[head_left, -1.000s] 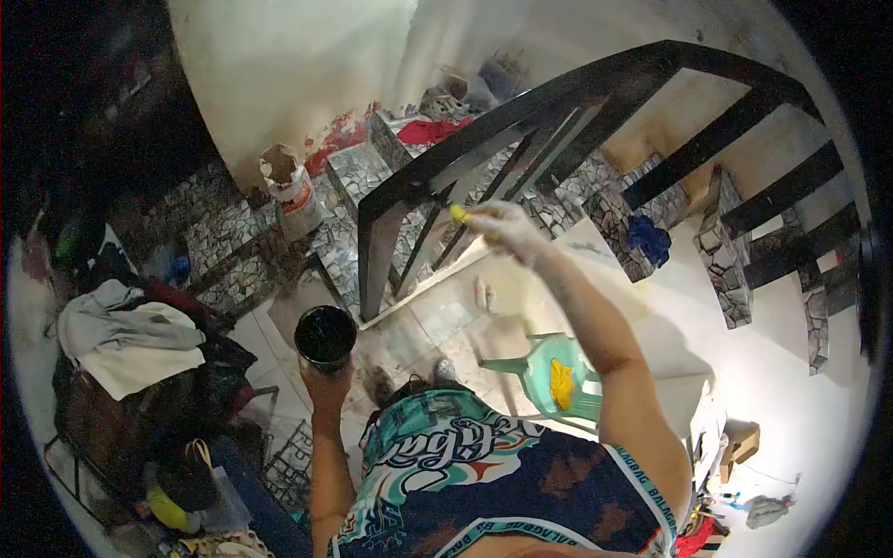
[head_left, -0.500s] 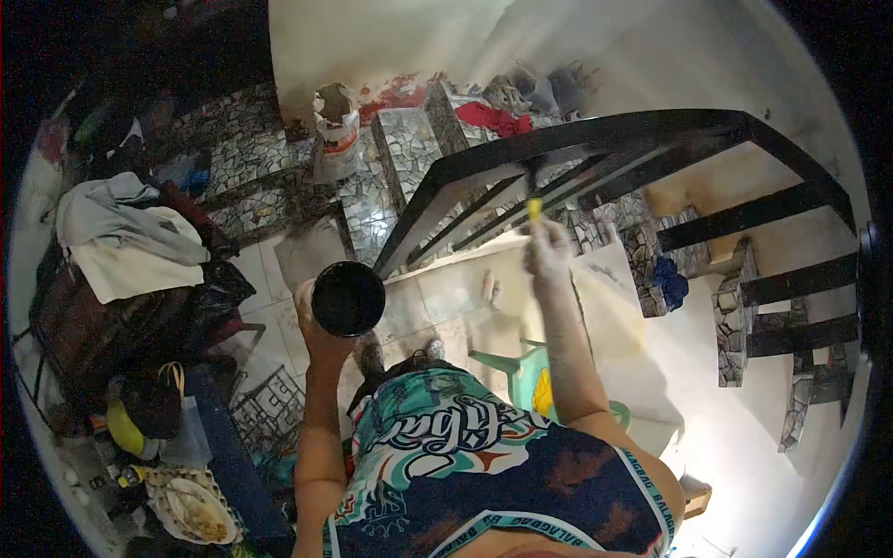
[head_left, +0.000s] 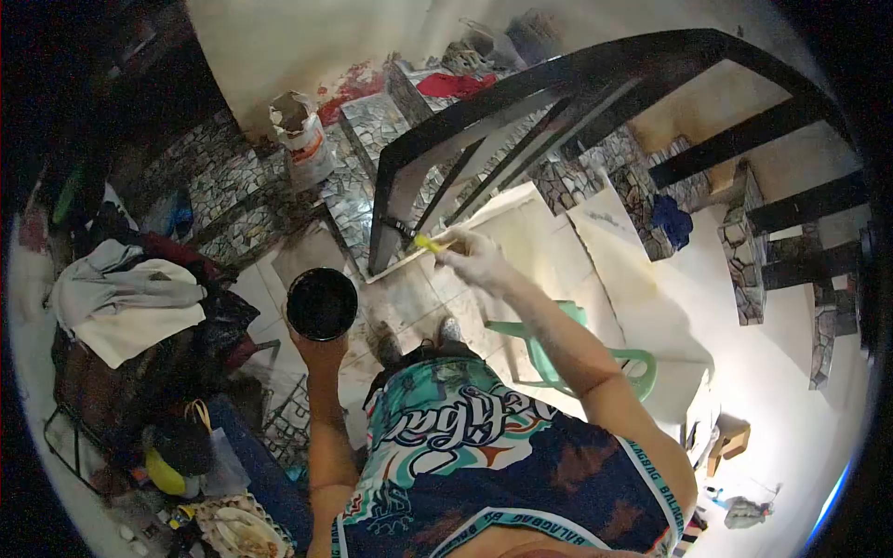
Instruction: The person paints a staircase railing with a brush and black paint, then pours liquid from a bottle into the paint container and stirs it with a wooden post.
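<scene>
My left hand (head_left: 317,346) is closed around a round can (head_left: 296,325), with dark liquid inside its rim, held upright in front of me. In my right hand (head_left: 479,261) is a paintbrush (head_left: 429,244) with a yellow handle, pinched between the fingers. Its dark bristle end points left and overlaps the lower end post of a black stair railing (head_left: 383,200). From there the railing's thick top rail rises to the right, with several slanted bars below it.
Stone-patterned steps (head_left: 372,126) run behind the railing, with an open sack (head_left: 304,149) on them. A green plastic chair (head_left: 549,358) stands beside my right forearm. At left, clothes (head_left: 126,298) lie piled on dark furniture. A dark blue cloth (head_left: 670,221) rests on the right-hand steps.
My right hand has brought the brush left and down, from the upper rail to the railing's lower end. The can stays in my left hand; the whole view has shifted a little.
</scene>
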`<state>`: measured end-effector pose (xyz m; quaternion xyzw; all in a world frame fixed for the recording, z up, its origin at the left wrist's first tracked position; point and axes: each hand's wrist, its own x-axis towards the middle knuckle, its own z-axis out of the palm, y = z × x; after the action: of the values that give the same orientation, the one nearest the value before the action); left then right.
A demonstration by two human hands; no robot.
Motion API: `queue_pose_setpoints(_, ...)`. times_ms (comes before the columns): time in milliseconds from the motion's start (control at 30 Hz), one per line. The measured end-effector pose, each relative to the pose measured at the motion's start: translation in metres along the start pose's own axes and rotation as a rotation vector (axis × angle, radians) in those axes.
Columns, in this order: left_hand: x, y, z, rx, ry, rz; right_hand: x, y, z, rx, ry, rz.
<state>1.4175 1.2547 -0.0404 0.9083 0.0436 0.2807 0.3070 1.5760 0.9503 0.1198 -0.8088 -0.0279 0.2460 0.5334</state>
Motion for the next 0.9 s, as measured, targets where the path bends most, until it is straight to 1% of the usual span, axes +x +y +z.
queue_pose_setpoints(33,-0.002,-0.002,0.001,-0.005,-0.006,-0.002,0.005,-0.002,-0.003,-0.044,0.040,-0.028)
queue_pose_setpoints(67,-0.005,-0.005,0.002,-0.010,-0.013,-0.003,0.011,-0.006,-0.012,0.026,0.088,-0.046)
queue_pose_setpoints(100,-0.006,-0.006,0.003,0.058,-0.037,0.035,0.012,-0.019,-0.023,0.095,0.133,-0.063)
queue_pose_setpoints(167,-0.003,-0.005,-0.001,-0.004,-0.031,0.037,0.014,-0.019,-0.033,0.236,0.208,-0.125)
queue_pose_setpoints(200,0.003,-0.002,-0.004,-0.045,-0.010,0.044,0.008,-0.011,-0.037,0.282,0.144,-0.117)
queue_pose_setpoints(267,0.025,0.022,-0.022,-0.167,0.086,0.057,-0.010,-0.003,-0.025,0.377,0.136,-0.048)
queue_pose_setpoints(367,0.074,0.065,-0.063,-0.294,0.225,0.138,-0.034,-0.013,-0.006,0.549,0.060,0.062)
queue_pose_setpoints(433,0.105,0.087,-0.090,-0.320,0.276,0.232,-0.032,-0.011,-0.001,0.570,0.040,0.026)
queue_pose_setpoints(533,0.134,0.095,-0.113,-0.334,0.276,0.284,-0.022,-0.007,0.001,0.682,0.049,-0.015)
queue_pose_setpoints(600,0.135,0.083,-0.112,-0.420,0.259,0.185,-0.018,-0.001,0.003,0.730,0.070,-0.012)
queue_pose_setpoints(733,0.090,0.034,-0.073,-0.990,0.328,-0.106,-0.024,0.014,0.004,0.698,0.117,-0.018)
queue_pose_setpoints(800,0.073,0.019,-0.048,-1.299,0.327,-0.283,-0.025,0.010,0.003,0.695,0.156,0.038)
queue_pose_setpoints(833,0.079,0.027,-0.044,-1.105,0.296,-0.219,-0.028,0.009,0.001,0.694,0.190,0.072)
queue_pose_setpoints(867,0.085,0.035,-0.039,-0.911,0.280,-0.157,-0.027,0.014,-0.001,0.736,0.118,0.031)
queue_pose_setpoints(900,0.102,0.053,-0.053,-0.366,0.248,0.077,-0.020,0.016,0.003,0.647,0.194,0.064)
